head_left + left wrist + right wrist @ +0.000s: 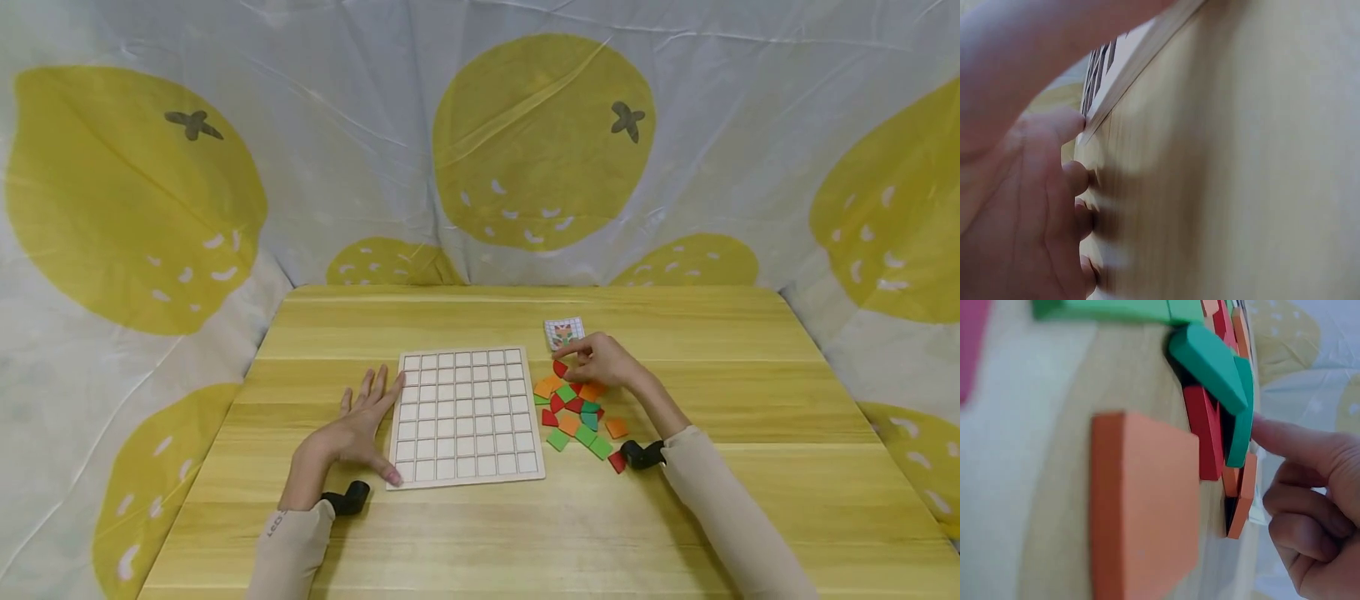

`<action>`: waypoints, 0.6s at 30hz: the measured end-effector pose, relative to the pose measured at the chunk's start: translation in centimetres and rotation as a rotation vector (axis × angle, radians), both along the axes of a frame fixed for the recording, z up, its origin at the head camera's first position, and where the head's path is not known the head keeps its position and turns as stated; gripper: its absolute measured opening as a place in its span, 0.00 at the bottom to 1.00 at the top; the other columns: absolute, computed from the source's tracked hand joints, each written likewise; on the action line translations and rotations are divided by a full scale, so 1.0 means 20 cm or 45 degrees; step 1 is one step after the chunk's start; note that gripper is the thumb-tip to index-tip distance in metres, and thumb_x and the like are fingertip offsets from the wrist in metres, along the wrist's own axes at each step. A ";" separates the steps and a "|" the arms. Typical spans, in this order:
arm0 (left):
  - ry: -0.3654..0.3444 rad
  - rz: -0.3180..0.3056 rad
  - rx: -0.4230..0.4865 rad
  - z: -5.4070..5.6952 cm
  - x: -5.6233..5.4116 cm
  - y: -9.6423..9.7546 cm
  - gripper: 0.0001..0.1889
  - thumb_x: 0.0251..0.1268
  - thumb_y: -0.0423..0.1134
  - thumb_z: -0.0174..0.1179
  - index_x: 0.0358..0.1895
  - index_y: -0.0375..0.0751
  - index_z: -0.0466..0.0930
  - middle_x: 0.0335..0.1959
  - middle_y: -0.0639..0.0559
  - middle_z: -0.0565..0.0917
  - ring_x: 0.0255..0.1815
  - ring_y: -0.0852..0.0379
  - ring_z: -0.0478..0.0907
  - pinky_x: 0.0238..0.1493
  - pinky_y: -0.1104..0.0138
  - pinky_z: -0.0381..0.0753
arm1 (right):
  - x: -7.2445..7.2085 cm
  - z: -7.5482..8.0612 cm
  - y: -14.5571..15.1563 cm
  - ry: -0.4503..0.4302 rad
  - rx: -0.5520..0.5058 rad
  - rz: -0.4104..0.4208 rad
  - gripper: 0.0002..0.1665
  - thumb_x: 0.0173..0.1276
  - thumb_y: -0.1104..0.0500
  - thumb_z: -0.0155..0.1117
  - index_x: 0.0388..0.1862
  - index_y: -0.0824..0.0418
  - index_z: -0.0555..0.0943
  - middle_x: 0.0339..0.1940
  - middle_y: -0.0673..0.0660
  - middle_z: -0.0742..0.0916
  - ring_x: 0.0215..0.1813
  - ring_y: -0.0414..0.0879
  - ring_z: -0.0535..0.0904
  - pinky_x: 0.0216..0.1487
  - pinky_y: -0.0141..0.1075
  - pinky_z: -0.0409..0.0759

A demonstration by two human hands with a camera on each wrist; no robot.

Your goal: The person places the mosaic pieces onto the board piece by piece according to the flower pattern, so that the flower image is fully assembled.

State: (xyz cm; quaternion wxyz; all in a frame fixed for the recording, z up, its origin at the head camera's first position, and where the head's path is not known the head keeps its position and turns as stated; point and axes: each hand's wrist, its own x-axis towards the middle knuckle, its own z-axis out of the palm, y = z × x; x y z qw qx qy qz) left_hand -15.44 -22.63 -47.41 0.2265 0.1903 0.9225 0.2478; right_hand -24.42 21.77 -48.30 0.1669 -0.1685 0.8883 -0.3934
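Note:
My left hand [358, 429] lies with its fingers spread at the left edge of a square wooden grid board [461, 414]. Its index fingertip and thumb touch that edge, while the other fingertips [1085, 222] rest on the table. At the far end of a heap of coloured tiles is my right hand [603, 360]. A red tile [560, 367] with a rounded side lies between its index finger and thumb; whether they grip it cannot be seen. In the right wrist view, the remaining fingers [1300, 534] are curled and a teal tile [1210, 365] hides one fingertip.
Several green, orange, red and teal tiles lie loose right of the board, including an orange tile [617, 427] and a red tile [617, 462] nearer me. Behind them is a small pattern card [562, 331]. A lemon-print cloth [540, 142] hangs beyond the wooden table [465, 542].

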 end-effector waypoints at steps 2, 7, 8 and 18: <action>0.000 -0.001 -0.008 0.00 0.00 0.00 0.84 0.26 0.57 0.87 0.85 0.41 0.30 0.83 0.29 0.22 0.83 0.29 0.17 0.77 0.29 0.21 | -0.01 0.00 0.00 -0.022 -0.016 0.021 0.18 0.65 0.64 0.75 0.55 0.61 0.89 0.15 0.46 0.60 0.20 0.40 0.54 0.28 0.32 0.61; 0.000 -0.004 -0.013 0.00 0.00 0.02 0.84 0.27 0.58 0.86 0.85 0.41 0.31 0.83 0.28 0.23 0.83 0.28 0.17 0.76 0.29 0.21 | -0.02 0.00 0.01 -0.017 0.025 -0.013 0.14 0.62 0.62 0.78 0.48 0.60 0.90 0.15 0.47 0.65 0.21 0.40 0.59 0.26 0.31 0.62; -0.001 -0.002 -0.015 0.00 0.00 0.02 0.84 0.27 0.58 0.86 0.85 0.41 0.30 0.83 0.28 0.23 0.83 0.29 0.17 0.77 0.29 0.21 | -0.02 0.00 0.01 -0.009 0.035 -0.018 0.13 0.62 0.61 0.79 0.46 0.60 0.90 0.16 0.47 0.66 0.21 0.41 0.60 0.26 0.32 0.62; 0.003 0.031 -0.026 0.00 0.00 0.02 0.85 0.25 0.57 0.87 0.85 0.41 0.30 0.83 0.29 0.23 0.84 0.30 0.18 0.77 0.30 0.21 | -0.01 0.02 -0.01 0.126 0.104 -0.028 0.11 0.63 0.58 0.78 0.43 0.59 0.90 0.17 0.48 0.69 0.23 0.42 0.61 0.28 0.32 0.62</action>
